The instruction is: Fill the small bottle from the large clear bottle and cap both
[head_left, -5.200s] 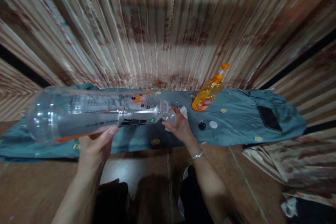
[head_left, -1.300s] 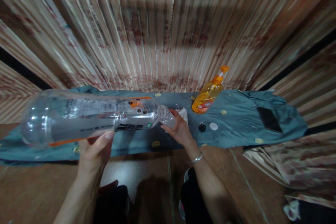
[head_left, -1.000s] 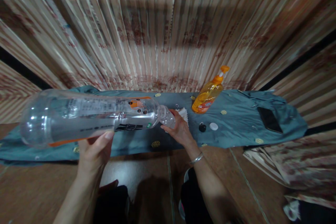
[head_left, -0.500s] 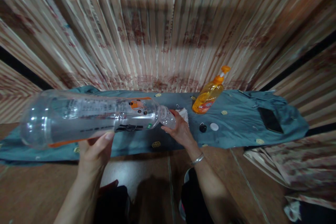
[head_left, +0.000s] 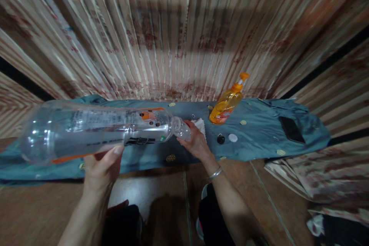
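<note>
A large clear plastic bottle (head_left: 95,130) with orange and black print lies tilted sideways in the air, its mouth pointing right. My left hand (head_left: 103,165) grips it from below, thumb along the near side. In my right hand (head_left: 196,140) is a small clear plastic bottle (head_left: 183,128), held with the fingers closed round it. The mouths of the two bottles meet, or nearly so; I cannot tell whether they touch. No liquid can be made out in either. A white cloth or tissue (head_left: 201,126) shows just behind my right hand.
On the narrow surface covered with teal cloth (head_left: 253,138) stand an orange pump bottle (head_left: 226,105), a black cap (head_left: 220,139), a white round lid (head_left: 232,138) and a dark phone (head_left: 291,130). A striped curtain (head_left: 173,46) hangs behind.
The view has shifted slightly, so things on the cloth sit a little further left. Both hands keep their grip, and the bottles stay mouth to mouth.
</note>
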`<state>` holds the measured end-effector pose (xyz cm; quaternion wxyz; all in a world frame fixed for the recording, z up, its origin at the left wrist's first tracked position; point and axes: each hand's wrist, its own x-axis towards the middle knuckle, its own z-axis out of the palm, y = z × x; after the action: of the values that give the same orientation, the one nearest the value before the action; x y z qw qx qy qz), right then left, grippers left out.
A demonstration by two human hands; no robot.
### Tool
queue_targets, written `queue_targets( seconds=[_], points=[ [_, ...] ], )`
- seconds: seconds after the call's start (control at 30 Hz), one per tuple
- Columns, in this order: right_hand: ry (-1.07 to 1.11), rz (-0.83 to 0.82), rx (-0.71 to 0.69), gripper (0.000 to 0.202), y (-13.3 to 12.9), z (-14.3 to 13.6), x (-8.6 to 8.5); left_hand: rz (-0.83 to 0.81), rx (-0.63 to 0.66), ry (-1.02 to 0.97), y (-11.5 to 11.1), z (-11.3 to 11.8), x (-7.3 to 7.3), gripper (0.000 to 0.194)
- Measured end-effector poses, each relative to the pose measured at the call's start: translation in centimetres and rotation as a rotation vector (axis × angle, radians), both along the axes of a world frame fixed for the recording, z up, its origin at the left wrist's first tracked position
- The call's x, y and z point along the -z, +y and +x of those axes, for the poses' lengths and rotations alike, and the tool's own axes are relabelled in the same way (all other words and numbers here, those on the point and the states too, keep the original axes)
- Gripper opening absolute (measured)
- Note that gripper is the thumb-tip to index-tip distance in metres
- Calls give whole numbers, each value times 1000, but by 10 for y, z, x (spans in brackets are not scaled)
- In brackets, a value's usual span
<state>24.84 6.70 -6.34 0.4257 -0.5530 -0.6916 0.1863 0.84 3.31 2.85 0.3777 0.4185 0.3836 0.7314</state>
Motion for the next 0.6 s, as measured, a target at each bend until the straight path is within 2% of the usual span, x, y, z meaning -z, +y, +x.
queue_targets(
  seconds=[0.27, 0.6],
  points=[
    [18, 0, 12, 60, 0, -3, -5, -5, -4, -43, 3, 0, 1, 30],
    [12, -55, 2, 61, 1, -3, -10, 27, -4, -42, 5, 2, 1, 28]
  ],
)
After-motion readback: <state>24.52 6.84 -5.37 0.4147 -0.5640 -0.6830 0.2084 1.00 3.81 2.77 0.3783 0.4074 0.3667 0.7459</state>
